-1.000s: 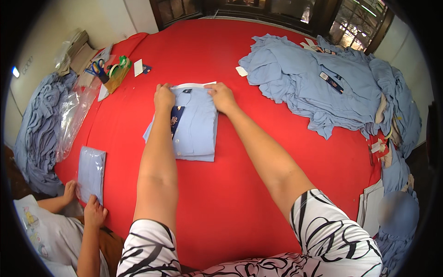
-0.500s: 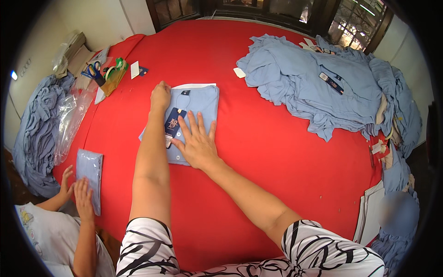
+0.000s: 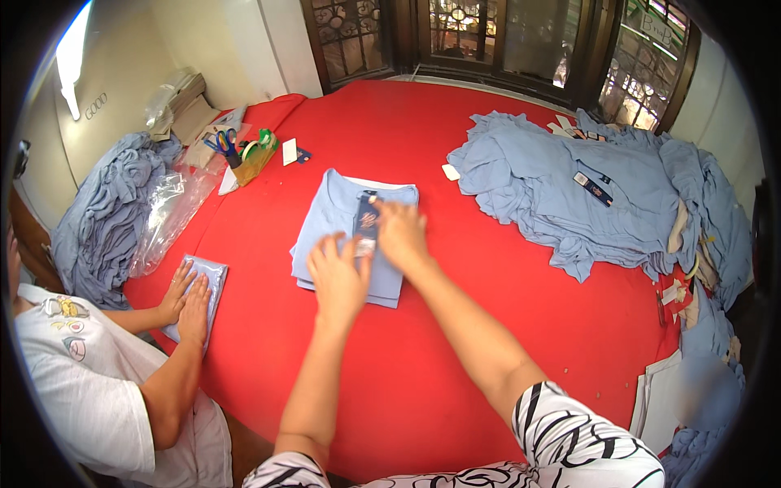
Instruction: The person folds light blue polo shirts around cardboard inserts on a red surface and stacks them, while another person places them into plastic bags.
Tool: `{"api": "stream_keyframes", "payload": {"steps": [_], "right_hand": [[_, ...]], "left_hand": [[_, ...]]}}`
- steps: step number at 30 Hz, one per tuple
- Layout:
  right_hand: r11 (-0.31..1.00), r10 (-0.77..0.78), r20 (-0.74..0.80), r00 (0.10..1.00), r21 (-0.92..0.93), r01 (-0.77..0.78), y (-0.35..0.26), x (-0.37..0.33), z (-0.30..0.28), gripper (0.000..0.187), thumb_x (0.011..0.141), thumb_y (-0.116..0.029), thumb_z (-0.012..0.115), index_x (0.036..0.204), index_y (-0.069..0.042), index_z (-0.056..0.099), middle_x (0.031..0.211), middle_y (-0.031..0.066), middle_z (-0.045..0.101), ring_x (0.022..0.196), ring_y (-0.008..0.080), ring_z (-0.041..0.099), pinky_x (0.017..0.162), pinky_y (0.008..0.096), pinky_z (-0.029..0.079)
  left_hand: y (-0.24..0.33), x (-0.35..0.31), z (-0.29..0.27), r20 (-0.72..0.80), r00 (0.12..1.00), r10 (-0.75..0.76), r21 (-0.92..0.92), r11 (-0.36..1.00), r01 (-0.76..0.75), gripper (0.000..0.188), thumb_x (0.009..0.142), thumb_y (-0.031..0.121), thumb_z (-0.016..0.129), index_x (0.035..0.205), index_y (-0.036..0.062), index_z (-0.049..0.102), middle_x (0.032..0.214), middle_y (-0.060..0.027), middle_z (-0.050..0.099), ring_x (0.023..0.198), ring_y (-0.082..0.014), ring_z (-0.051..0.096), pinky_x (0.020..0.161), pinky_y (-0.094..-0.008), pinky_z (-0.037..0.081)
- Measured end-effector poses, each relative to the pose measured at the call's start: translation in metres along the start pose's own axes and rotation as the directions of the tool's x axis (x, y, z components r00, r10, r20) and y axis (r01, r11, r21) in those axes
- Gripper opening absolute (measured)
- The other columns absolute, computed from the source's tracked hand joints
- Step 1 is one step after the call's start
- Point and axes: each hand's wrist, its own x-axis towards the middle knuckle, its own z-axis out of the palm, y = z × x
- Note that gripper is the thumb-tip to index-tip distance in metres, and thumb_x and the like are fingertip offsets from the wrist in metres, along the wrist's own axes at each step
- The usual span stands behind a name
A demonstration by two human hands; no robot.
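A light blue shirt (image 3: 323, 213), folded into a rectangle, lies on the red-covered table (image 3: 488, 350) in front of me. A white sheet edge (image 3: 378, 185) sticks out from under its far side. A dark blue hang tag (image 3: 365, 218) lies on the shirt's front. My left hand (image 3: 338, 275) rests on the shirt at the tag's lower end, fingers apart. My right hand (image 3: 402, 234) has curled fingers at the tag's upper right edge and appears to pinch it; its fingertips are partly hidden and slightly blurred.
At left a co-worker's hands (image 3: 189, 305) press on a bagged folded shirt (image 3: 213, 275). Beyond are clear plastic bags (image 3: 167, 220), a holder with scissors and tape (image 3: 252, 159), and a blue garment heap (image 3: 102, 211). Many blue shirts (image 3: 553, 179) are piled at far right, with white sheets (image 3: 656, 394) nearer.
My left hand has come from the shirt's far left edge down to the tag. My right hand has moved up to the tag's upper edge. The shirt's left part now lies unfolded outward; the view has shifted.
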Motion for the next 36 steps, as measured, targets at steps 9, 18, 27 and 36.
{"api": "stream_keyframes", "payload": {"steps": [9, 18, 27, 36], "right_hand": [[0.915, 0.254, -0.120, 0.960, 0.352, -0.198, 0.110, 0.096, 0.002, 0.029, 0.087, -0.014, 0.067, 0.115, -0.006, 0.069, 0.113, 0.0149, 0.069, 0.103, 0.0281, 0.065, 0.090, 0.0367, 0.050], [0.947, 0.180, 0.019, 0.983, 0.268, -0.178, 0.111, 0.123, 0.010, 0.021, 0.089, -0.018, 0.064, 0.100, -0.003, 0.073, 0.094, 0.0159, 0.073, 0.088, 0.0254, 0.069, 0.080, 0.0377, 0.052], [0.996, 0.083, 0.059, 0.995, -0.044, -0.080, 0.116, 0.130, 0.024, 0.035, 0.093, -0.030, 0.049, 0.103, -0.008, 0.074, 0.106, 0.0163, 0.070, 0.101, 0.0370, 0.066, 0.089, 0.0452, 0.052], [0.976, 0.016, -0.638, 0.770, -0.156, -0.150, 0.209, 0.069, -0.120, 0.012, 0.092, -0.017, 0.061, 0.095, -0.009, 0.069, 0.109, 0.0171, 0.063, 0.102, 0.0371, 0.060, 0.086, 0.0453, 0.049]], "left_hand": [[-0.002, -0.018, 0.039, 0.075, 0.997, -0.003, 0.009, 1.000, 0.003, 0.087, 0.075, 0.059, 0.073, 0.143, 0.0119, 0.048, 0.150, -0.0188, 0.038, 0.140, -0.0443, 0.028, 0.112, -0.0650, 0.017], [0.009, 0.003, 0.030, 0.241, 0.960, -0.140, 0.212, 0.973, 0.089, 0.106, 0.065, 0.070, 0.074, 0.145, 0.0074, 0.044, 0.150, -0.0265, 0.036, 0.140, -0.0457, 0.029, 0.111, -0.0667, 0.018], [0.032, 0.010, 0.076, 0.169, 0.980, -0.105, 0.330, 0.943, 0.044, 0.105, 0.067, 0.065, 0.076, 0.151, 0.0161, 0.036, 0.145, -0.0336, 0.035, 0.137, -0.0538, 0.029, 0.109, -0.0665, 0.024], [-0.033, 0.072, 0.104, 0.070, 0.997, 0.031, 0.330, 0.943, -0.053, 0.088, 0.072, 0.046, 0.075, 0.150, 0.0293, 0.038, 0.143, -0.0265, 0.041, 0.137, -0.0439, 0.035, 0.108, -0.0643, 0.027]]}}
